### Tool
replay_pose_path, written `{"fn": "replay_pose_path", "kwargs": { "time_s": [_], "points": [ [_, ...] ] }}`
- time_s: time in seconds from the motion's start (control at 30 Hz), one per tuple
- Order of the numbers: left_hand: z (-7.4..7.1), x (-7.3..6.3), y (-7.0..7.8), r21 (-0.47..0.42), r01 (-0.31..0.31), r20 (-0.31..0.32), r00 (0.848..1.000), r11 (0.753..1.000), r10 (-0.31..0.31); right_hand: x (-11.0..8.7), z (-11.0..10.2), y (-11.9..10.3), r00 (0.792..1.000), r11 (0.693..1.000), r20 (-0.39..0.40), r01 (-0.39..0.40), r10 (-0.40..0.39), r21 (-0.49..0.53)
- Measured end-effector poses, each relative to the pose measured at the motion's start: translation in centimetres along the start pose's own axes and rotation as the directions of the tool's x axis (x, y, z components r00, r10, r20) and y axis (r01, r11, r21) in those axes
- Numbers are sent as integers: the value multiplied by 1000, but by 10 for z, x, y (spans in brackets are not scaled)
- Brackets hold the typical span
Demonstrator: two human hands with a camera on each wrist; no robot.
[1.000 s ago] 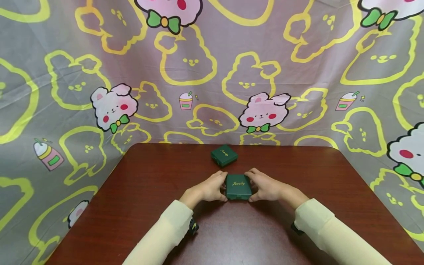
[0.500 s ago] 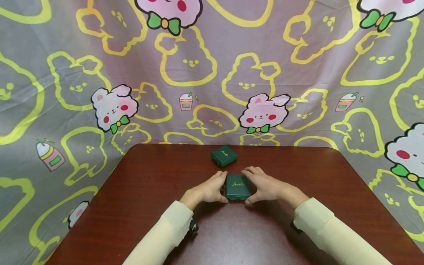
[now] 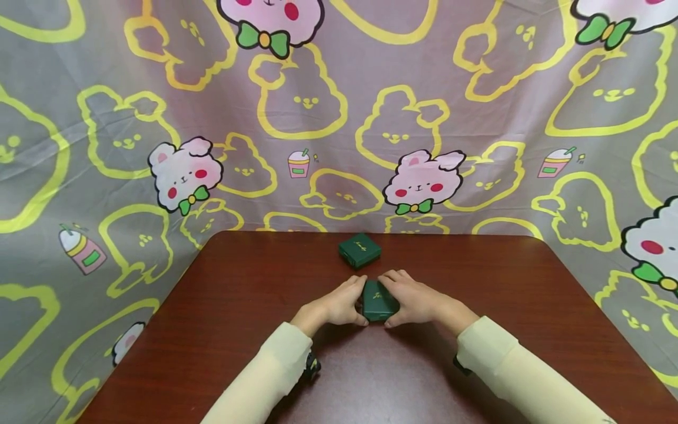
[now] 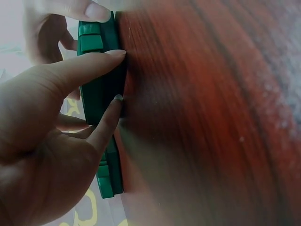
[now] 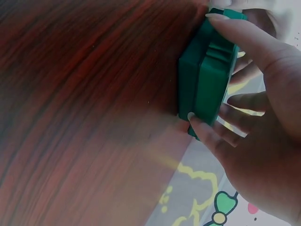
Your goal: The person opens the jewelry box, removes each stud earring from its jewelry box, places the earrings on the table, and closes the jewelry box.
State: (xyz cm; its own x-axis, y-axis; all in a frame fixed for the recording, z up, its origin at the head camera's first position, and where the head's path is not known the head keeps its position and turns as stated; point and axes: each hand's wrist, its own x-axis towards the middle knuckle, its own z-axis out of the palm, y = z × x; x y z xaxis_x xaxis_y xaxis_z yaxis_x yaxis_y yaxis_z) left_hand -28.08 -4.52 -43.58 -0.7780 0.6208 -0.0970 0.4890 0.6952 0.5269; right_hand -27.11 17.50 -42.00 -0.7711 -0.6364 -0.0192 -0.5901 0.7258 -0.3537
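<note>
A dark green jewelry box [image 3: 375,307] with gold lettering on its lid lies on the table between both hands. My left hand [image 3: 341,303] holds its left side, thumb at the near corner and fingers along the side. From the right, my right hand [image 3: 415,299] grips the same box, covering the right part of the lid and some of the lettering in the head view. In the left wrist view the box [image 4: 92,103] shows its clasp edge by the thumbs. The right wrist view shows the box's side [image 5: 211,80] between thumb and little finger.
A second green jewelry box [image 3: 360,250] sits farther back on the brown wooden table [image 3: 254,265], turned at an angle. Behind the table and along its sides hangs a grey cloth [image 3: 344,147] printed with cartoon animals.
My right hand has moved left, over more of the near box's lid, and now hides part of the lettering. The left hand and the far box have stayed about where they were.
</note>
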Motion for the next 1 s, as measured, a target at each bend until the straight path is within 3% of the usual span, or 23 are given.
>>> {"fn": "replay_pose_path", "kwargs": {
  "time_s": [0.37, 1.0],
  "points": [
    [0, -1, 1, 1, -10, -1, 1000, 1000, 10, 3, 2, -1, 1000, 1000, 4, -9, 9, -11],
    [1, -4, 4, -8, 27, 18, 999, 1000, -27, 2, -1, 3, 1000, 999, 19, -2, 1, 34]
  ]
}}
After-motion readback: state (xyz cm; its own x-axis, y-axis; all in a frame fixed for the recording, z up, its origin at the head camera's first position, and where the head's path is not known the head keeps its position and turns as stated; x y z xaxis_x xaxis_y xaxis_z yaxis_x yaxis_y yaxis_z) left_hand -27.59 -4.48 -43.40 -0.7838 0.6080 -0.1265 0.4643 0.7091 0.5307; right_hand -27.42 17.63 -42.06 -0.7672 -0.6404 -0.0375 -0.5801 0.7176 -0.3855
